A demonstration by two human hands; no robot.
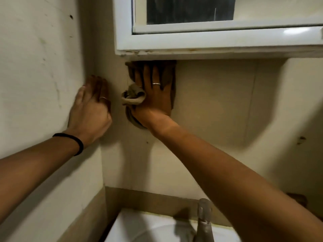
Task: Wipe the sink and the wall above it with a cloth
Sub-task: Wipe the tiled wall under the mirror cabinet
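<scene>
Brown cloth under flat right hand, left hand braced flat

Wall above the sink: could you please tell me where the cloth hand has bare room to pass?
Bare wall runs right of the cloth, between the cabinet and faucet. Crowded leftward: the left hand rests at the corner.

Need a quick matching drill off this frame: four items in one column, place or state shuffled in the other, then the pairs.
Column 1
1. cloth
2. left hand
3. faucet
4. black band

Column 2
A. around the left wrist
B. flat on the side wall, holding nothing
C. pressed to the back wall under the right hand
D. upright at the back of the white sink

Pairs: 1-C, 2-B, 3-D, 4-A
</scene>
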